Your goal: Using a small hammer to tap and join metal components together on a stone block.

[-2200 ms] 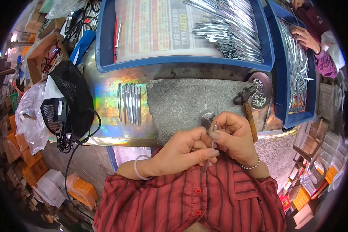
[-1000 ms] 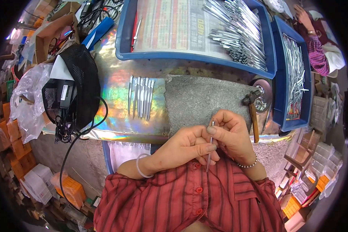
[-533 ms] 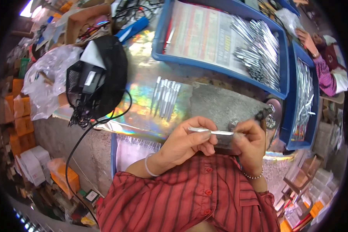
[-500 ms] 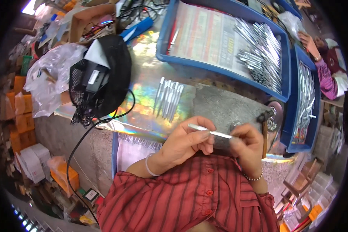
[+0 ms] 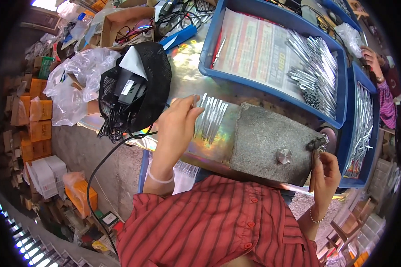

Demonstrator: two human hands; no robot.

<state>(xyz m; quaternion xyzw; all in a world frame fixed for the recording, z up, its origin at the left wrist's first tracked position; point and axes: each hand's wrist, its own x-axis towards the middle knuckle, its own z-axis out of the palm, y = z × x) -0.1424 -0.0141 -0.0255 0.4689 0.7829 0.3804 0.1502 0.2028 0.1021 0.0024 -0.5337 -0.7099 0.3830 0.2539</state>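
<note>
- Our left hand [image 5: 176,122] pinches one thin metal rod [image 5: 195,101] at the left edge of the row of rods [image 5: 211,116] lying on the shiny surface [image 5: 187,80].
- Our right hand [image 5: 327,171] has its grip closed around the hammer [image 5: 315,153] handle, beside the grey stone block [image 5: 269,142].
- We judge the rod light, stiff and slippery; best pinched near its middle.
- Half a second ago both hands held one rod together at our chest; now they are well apart.
</note>
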